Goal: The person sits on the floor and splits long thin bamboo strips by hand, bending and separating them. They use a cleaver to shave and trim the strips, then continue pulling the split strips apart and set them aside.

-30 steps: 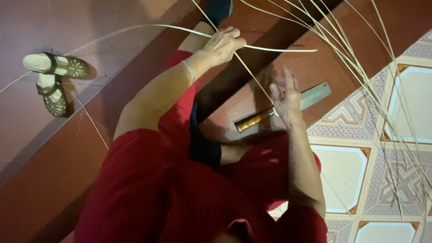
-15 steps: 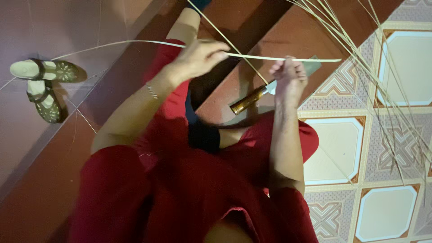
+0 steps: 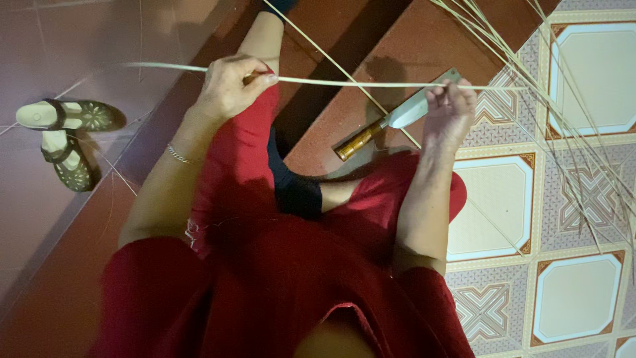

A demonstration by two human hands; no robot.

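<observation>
A person in red stretches a thin pale strip (image 3: 344, 83) level between both hands, the left hand (image 3: 228, 86) and the right hand (image 3: 449, 109) each pinched shut on it. Just below the right-hand grip lies a wooden-handled knife (image 3: 391, 122) on the red step (image 3: 411, 46).

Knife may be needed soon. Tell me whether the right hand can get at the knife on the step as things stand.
Probably yes. The right hand hovers just above the knife, nothing lying between them, but its fingers pinch the thin strip, so it would have to let go first.
</observation>
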